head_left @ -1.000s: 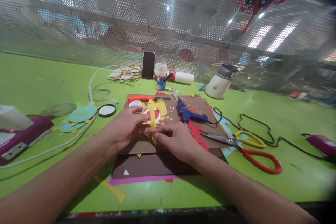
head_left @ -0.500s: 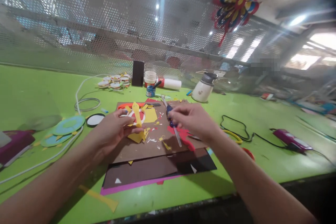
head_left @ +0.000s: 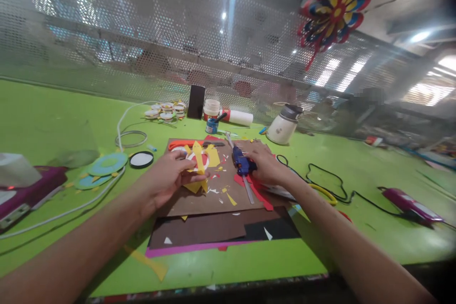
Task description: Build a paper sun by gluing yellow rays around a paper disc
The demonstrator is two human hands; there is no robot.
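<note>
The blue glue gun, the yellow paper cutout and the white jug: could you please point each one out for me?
Blue glue gun (head_left: 241, 160): head view, on the middle of its body.
Yellow paper cutout (head_left: 199, 158): head view, on its upright strip.
White jug (head_left: 281, 129): head view, on its side below the dark lid.

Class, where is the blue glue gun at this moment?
In the head view, the blue glue gun is just right of centre, over the brown sheet, with the right hand close against its right side and paper scraps to its left.
</note>
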